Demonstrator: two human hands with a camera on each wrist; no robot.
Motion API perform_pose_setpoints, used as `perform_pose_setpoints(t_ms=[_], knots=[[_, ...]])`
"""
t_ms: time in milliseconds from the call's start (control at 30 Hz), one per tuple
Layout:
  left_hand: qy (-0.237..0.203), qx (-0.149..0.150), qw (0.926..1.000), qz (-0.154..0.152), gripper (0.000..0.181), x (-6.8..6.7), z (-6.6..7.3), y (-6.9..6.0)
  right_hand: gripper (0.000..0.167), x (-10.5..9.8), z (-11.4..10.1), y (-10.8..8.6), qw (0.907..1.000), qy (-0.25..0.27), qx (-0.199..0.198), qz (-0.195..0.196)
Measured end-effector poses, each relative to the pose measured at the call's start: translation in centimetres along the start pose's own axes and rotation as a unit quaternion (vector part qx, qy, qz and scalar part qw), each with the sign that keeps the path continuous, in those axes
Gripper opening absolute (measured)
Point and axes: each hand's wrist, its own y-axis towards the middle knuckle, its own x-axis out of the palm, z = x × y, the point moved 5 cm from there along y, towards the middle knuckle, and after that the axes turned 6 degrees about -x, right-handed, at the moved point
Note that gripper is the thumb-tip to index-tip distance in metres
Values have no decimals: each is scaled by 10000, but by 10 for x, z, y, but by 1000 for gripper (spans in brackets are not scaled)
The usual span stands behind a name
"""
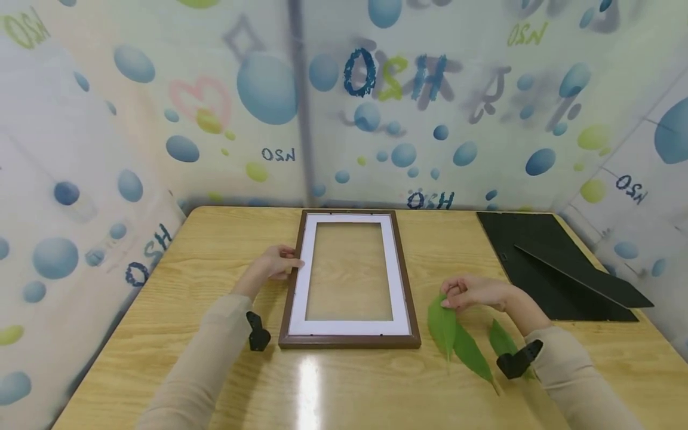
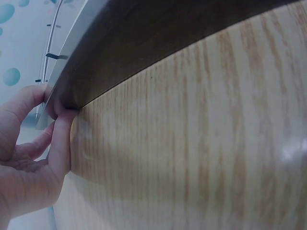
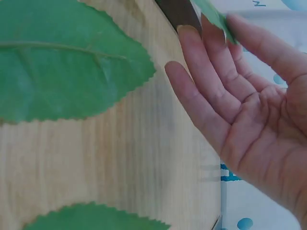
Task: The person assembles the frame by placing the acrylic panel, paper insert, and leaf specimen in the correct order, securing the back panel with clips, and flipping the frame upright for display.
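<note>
A brown picture frame (image 1: 349, 341) with a white inner border lies on the wooden table. At its left side the left hand (image 1: 276, 263) holds the edge, thumb on top; the left wrist view has the fingers (image 2: 60, 139) against the frame's dark side (image 2: 139, 43). Right of the frame, the right hand (image 1: 473, 292) pinches a green leaf (image 1: 442, 325) by its upper end between thumb and fingers. In the right wrist view the pinched leaf (image 3: 216, 19) is partly out of view, and the other fingers of the hand (image 3: 249, 105) are spread loosely.
Two more green leaves lie on the table (image 1: 215, 239): one (image 1: 473, 355) beside the held leaf, another (image 1: 502, 339) partly under the right wrist. A black backing board (image 1: 537, 251) with its stand raised lies at the right. Patterned curtains (image 1: 349, 137) surround the table.
</note>
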Motion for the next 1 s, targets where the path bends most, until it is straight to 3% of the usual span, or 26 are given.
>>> perform_pose_setpoints(t_ms=[300, 433, 1000], knots=[[-24, -34, 10000, 21, 62, -3, 1, -3, 14, -16, -11, 19, 9948, 819, -74, 605], [-24, -35, 10000, 14, 62, -2, 1, -6, 20, -20, -20, 31, 9906, 1045, -61, 882], [-144, 8, 9999, 35, 60, -1, -1, -5, 41, -18, -59, 87, 9890, 965, -39, 1116]])
